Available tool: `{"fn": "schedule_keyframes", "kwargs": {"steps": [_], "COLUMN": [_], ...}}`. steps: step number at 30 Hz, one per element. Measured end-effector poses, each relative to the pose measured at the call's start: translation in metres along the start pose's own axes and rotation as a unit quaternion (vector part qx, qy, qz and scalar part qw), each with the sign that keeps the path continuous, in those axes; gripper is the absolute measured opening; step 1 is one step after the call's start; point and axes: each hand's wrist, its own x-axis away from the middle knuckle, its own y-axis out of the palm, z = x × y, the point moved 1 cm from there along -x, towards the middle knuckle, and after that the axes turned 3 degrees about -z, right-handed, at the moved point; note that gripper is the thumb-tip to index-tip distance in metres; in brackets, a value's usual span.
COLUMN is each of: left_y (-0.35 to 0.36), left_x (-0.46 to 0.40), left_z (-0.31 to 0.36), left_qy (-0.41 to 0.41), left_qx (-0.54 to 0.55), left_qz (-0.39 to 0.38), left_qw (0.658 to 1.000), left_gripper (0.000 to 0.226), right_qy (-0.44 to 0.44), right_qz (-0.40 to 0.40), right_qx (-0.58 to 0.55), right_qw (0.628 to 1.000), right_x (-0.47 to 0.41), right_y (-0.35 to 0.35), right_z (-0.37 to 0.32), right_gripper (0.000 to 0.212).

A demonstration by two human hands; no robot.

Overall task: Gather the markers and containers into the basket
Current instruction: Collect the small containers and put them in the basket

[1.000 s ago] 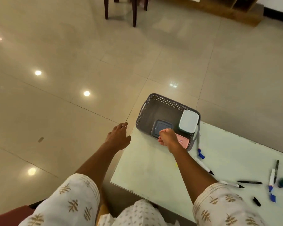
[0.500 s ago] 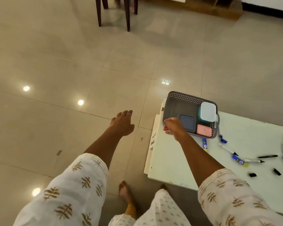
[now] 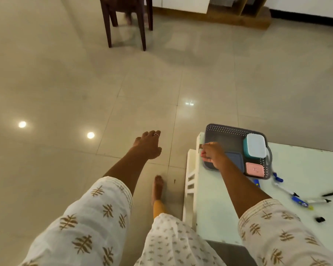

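Note:
A grey perforated basket (image 3: 227,131) sits at the far left corner of the white table (image 3: 306,166). Inside it are a teal box with a white lid (image 3: 255,145), a flat dark blue container (image 3: 235,160) and a pink container (image 3: 255,169). My right hand (image 3: 212,155) is closed on the basket's near left rim. My left hand (image 3: 147,145) hangs over the floor, fingers loosely apart, holding nothing. Several markers (image 3: 285,191) and loose caps (image 3: 319,219) lie on the table right of the basket.
A dark wooden chair (image 3: 126,20) stands on the tiled floor far ahead, with a low wooden shelf (image 3: 236,16) behind it. My bare foot (image 3: 158,187) is on the floor beside the table's left edge.
The view has swung left and the basket now appears farther right. My right hand shifted from inside the basket to its left rim. My left hand stayed over the floor.

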Motion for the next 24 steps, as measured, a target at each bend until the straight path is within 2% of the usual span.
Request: {"fn": "schedule_keyframes", "kwargs": {"steps": [6, 10, 14, 19, 24], "left_y": [-0.078, -0.143, -0.187, -0.228, -0.275], "left_x": [-0.092, -0.149, -0.203, -0.280, -0.356], "left_z": [-0.003, 0.003, 0.012, 0.031, 0.063], "left_qy": [0.042, 0.070, 0.099, 0.165, 0.224], "left_qx": [-0.037, -0.040, -0.066, -0.131, -0.165], "left_qz": [-0.012, 0.011, 0.007, -0.035, -0.051], "left_qw": [0.998, 0.997, 0.993, 0.977, 0.959], "left_gripper": [0.066, 0.065, 0.065, 0.067, 0.067], "right_qy": [0.017, 0.010, 0.013, 0.054, 0.088], "right_qz": [0.021, 0.044, 0.066, 0.118, 0.187], "right_qx": [-0.060, -0.105, -0.143, -0.190, -0.254], "right_qw": [0.998, 0.993, 0.987, 0.973, 0.945], "right_x": [-0.051, -0.074, -0.097, -0.138, -0.177], "right_y": [0.009, 0.006, 0.000, -0.010, -0.030], "right_z": [-0.083, -0.140, -0.183, -0.225, -0.258], "right_gripper": [0.015, 0.018, 0.013, 0.019, 0.017]}}
